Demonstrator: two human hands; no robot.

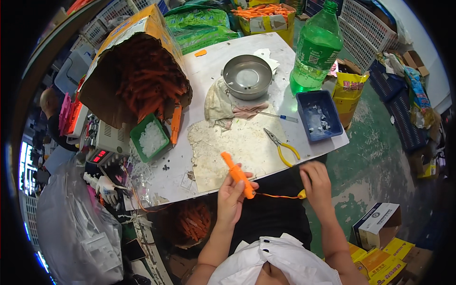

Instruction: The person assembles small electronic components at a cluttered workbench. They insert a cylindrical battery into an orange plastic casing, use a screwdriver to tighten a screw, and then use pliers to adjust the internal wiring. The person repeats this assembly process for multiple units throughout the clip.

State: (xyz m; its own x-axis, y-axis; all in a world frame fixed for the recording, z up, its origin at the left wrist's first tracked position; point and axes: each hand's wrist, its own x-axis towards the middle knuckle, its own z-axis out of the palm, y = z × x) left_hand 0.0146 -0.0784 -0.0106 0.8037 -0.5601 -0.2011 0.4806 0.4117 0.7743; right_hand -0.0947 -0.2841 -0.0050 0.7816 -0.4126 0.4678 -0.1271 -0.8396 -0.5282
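My left hand is closed around a long orange plastic piece, its narrow end pointing up and away over the table's front edge. A thin red-and-yellow wire runs from near its lower end to a small yellow wired piece at my right hand. The fingers of that hand are curled, and the yellow piece shows at its left edge, partly covered. Just beyond my right hand lie pliers with yellow handles, jaws pointing away.
A worn board covers part of the white table. Around it are a metal bowl, cloth, a pen, blue tray, green bottle and green tray. At left, a tipped carton holds orange pieces.
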